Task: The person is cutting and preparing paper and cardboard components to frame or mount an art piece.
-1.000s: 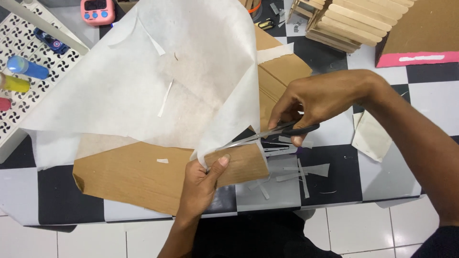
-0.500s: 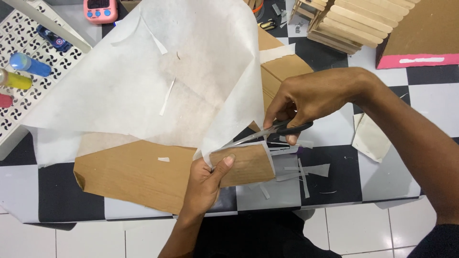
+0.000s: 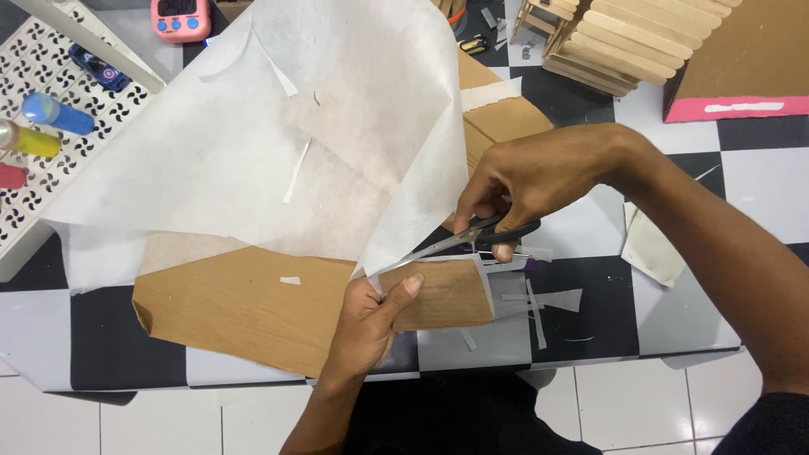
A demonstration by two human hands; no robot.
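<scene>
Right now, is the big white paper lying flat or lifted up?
Lifted up. The white paper curls up off the brown cardboard, where the scissors cut its edge.

The right hand (image 3: 539, 181) holds black scissors (image 3: 472, 236) at the edge of a big white paper (image 3: 278, 135). The left hand (image 3: 371, 316) pinches the paper against brown cardboard (image 3: 244, 307) on the checkered worktop (image 3: 607, 312).

Pink timer (image 3: 179, 17) with dark screen, top left; brown cardboard box (image 3: 497, 114) behind white paper.
</scene>
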